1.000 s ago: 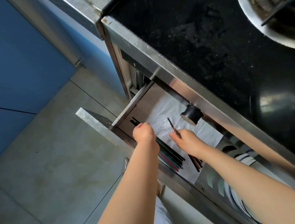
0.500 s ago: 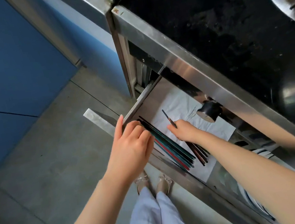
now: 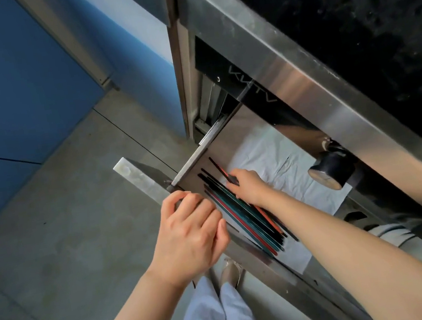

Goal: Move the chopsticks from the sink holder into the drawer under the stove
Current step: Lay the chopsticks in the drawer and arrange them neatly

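The steel drawer (image 3: 136,174) under the stove stands pulled out, lined with white paper (image 3: 284,166). A bundle of dark, teal and red chopsticks (image 3: 243,223) lies along its front side. My right hand (image 3: 250,187) is inside the drawer, fingers pinched on a black-and-red chopstick (image 3: 221,170) that lies beside the bundle. My left hand (image 3: 192,230) hovers over the drawer's front edge with its fingers loosely curled and nothing in it. The sink holder is out of view.
The black cooktop (image 3: 349,32) with its steel rim juts out over the drawer, and a black stove knob (image 3: 332,170) sticks out just right of my right hand. Blue cabinets (image 3: 5,93) stand to the left across grey floor tiles. My feet (image 3: 229,271) are below the drawer.
My left hand pulled out of the drawer, off the chopstick bundle, and now curls above the front edge. My right hand stayed on its chopsticks. The view moved closer and to the left.
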`<state>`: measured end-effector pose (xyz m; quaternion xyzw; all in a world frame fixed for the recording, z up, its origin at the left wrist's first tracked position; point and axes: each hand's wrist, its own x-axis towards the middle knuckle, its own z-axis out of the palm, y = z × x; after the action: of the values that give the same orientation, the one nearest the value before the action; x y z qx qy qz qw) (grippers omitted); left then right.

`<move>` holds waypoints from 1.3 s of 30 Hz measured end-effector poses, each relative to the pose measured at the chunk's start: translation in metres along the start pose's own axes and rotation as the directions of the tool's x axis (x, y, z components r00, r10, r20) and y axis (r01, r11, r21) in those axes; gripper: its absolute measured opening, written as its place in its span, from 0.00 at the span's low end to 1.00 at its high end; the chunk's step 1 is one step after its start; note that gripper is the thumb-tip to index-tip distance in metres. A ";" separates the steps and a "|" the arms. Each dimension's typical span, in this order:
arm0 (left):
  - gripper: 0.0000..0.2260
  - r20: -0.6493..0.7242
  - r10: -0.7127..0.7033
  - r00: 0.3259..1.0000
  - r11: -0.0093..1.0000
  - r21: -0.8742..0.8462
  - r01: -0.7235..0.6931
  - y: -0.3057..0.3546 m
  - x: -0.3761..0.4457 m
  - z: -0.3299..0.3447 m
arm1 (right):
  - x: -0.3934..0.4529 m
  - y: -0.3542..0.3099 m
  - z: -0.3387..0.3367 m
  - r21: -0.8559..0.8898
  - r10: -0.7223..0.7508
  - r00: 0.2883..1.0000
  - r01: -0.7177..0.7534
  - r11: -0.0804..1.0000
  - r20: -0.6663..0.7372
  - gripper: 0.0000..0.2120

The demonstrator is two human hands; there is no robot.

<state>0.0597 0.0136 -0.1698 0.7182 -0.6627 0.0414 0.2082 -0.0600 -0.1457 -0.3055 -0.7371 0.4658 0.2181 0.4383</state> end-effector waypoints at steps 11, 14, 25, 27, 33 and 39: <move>0.16 -0.012 -0.028 1.000 0.999 -0.023 0.027 0.000 -0.001 -0.001 | -0.012 0.003 0.004 0.020 -0.155 0.962 0.163 0.986 -0.225 0.17; 0.16 -0.015 -0.028 0.999 0.999 -0.016 0.028 0.000 0.000 0.000 | -0.025 0.020 0.001 0.065 -0.109 0.950 0.133 0.989 -0.293 0.17; 0.17 0.043 -0.081 0.996 0.997 0.017 0.080 0.004 0.001 -0.004 | -0.057 0.071 0.009 -0.163 -0.030 0.968 -0.011 0.987 -0.250 0.12; 0.17 0.059 -0.094 0.994 0.996 0.011 0.094 0.003 0.001 -0.005 | -0.054 0.070 0.009 -0.209 -0.045 0.969 -0.007 0.978 -0.244 0.12; 0.19 0.094 -0.153 0.984 0.988 0.020 0.151 0.009 -0.004 -0.004 | -0.054 0.073 0.007 -0.305 -0.140 0.967 0.071 0.950 -0.211 0.14; 0.18 0.085 -0.163 0.983 0.986 -0.010 0.164 0.009 -0.003 -0.002 | -0.067 0.077 0.025 -0.594 -0.545 0.838 0.433 0.678 -0.010 0.29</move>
<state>0.0514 0.0165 -0.1665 0.7695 -0.6100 -0.0118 0.1889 -0.1570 -0.1053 -0.3039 -0.9479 0.2025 0.1511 0.1941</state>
